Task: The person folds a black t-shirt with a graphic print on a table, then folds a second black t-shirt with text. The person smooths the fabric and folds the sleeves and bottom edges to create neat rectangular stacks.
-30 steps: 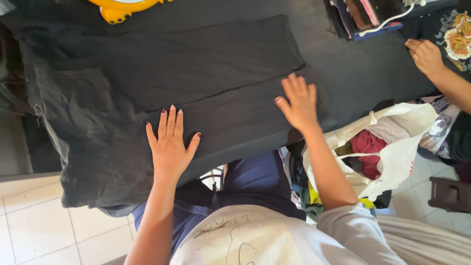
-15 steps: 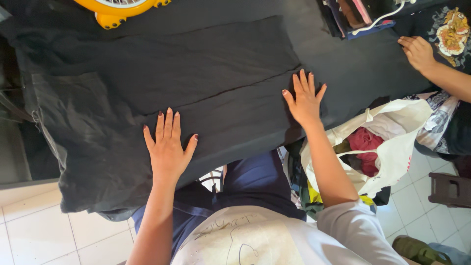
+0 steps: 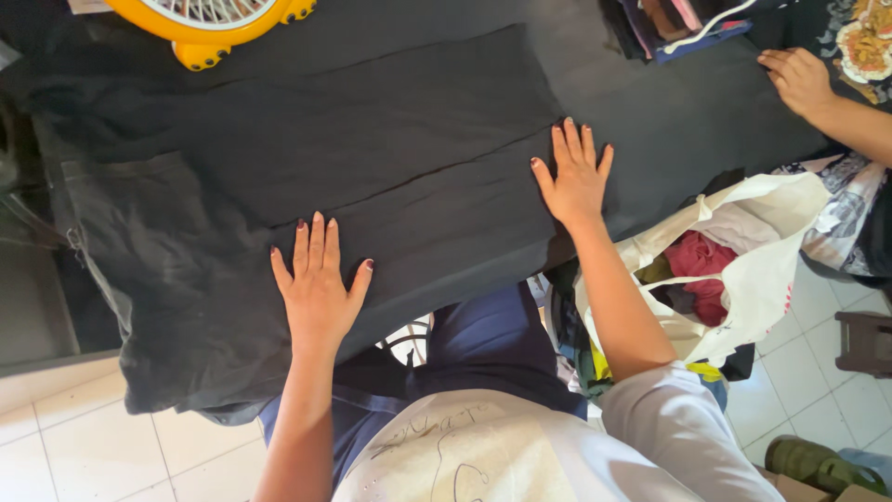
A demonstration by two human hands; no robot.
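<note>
1. The left hand (image 3: 316, 284) lies flat and open, fingers spread, pressed palm-down on the black garment (image 3: 372, 167), close to the near edge.
2. The right hand (image 3: 576, 177) is open too, palm down on the same garment, further up and off to the right.
3. The garment is spread wide over a dark table (image 3: 678, 112), with its near edge hanging over the person's lap.
4. A yellow fan (image 3: 209, 23) sits at the table's far edge, touching the cloth.
5. Another person's hand (image 3: 799, 79) rests on the table top right, next to a patterned cloth (image 3: 859, 37).
6. A white bag (image 3: 753, 270) stuffed with red clothes (image 3: 697, 265) sits on the floor just right of the person.
7. The floor is pale tile (image 3: 65, 455); a dark stool (image 3: 864, 339) stands at the right edge.
</note>
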